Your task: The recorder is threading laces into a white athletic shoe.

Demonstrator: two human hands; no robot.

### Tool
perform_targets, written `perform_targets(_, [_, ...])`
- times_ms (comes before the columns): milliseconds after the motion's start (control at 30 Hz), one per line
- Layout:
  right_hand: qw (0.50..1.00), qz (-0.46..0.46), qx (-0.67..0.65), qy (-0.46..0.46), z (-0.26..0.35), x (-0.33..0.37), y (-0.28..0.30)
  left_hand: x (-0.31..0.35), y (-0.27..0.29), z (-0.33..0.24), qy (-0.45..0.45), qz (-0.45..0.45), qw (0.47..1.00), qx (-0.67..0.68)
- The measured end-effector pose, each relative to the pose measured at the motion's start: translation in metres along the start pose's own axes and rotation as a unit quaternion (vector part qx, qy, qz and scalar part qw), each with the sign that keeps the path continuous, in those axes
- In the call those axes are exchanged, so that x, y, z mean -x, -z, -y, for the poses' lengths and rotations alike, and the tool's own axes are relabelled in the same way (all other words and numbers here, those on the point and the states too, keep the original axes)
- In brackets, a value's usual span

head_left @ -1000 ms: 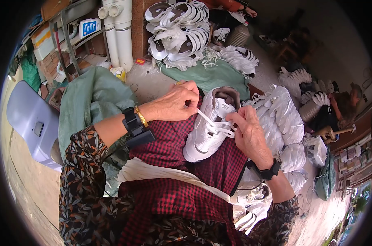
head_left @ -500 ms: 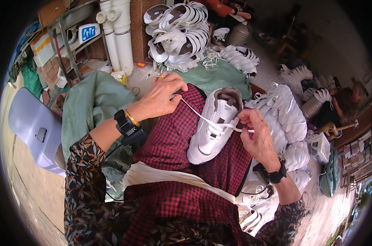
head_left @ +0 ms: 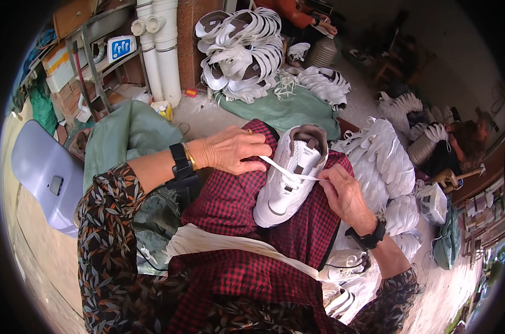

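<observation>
The lace (head_left: pixel 290 174) was pinched taut across the shoe (head_left: pixel 276 195) by left hand (head_left: pixel 236 150) and right hand (head_left: pixel 347 193), even tension seemingly needed next.

no words or numbers can be read for certain. the white shoe (head_left: pixel 276 196) bears a small dark emblem (head_left: pixel 308 151) on its tongue and another dark mark (head_left: pixel 288 189) lower down, toward the toe. at the upper left, a white-edged blue sign (head_left: pixel 121 48) shows rounded white shapes. any print on the red packet (head_left: pixel 191 93) lying on the floor (head_left: pixel 198 111) is too small to tell.
</observation>
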State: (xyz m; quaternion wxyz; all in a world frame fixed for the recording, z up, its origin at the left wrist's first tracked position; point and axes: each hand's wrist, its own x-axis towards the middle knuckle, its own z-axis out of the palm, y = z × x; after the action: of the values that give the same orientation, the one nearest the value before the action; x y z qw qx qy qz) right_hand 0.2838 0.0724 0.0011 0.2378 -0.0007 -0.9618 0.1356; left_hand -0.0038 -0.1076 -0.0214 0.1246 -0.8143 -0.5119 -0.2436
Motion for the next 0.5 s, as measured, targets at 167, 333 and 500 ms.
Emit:
perform_targets(167, [0.998, 0.02, 0.056, 0.007, -0.017, 0.027, 0.036, 0.051, 0.025, 0.032, 0.014, 0.05, 0.984, -0.172])
perform_targets(333, [0.979, 0.005, 0.179, -0.095, -0.047, 0.078, 0.114, 0.119, 0.081, 0.05, 0.121, 0.077, 0.955, -0.259])
perform_targets(500, [0.919, -0.057, 0.318, -0.227, -0.074, 0.161, 0.209, 0.176, 0.154, 0.062, 0.266, 0.017, 0.909, -0.32])
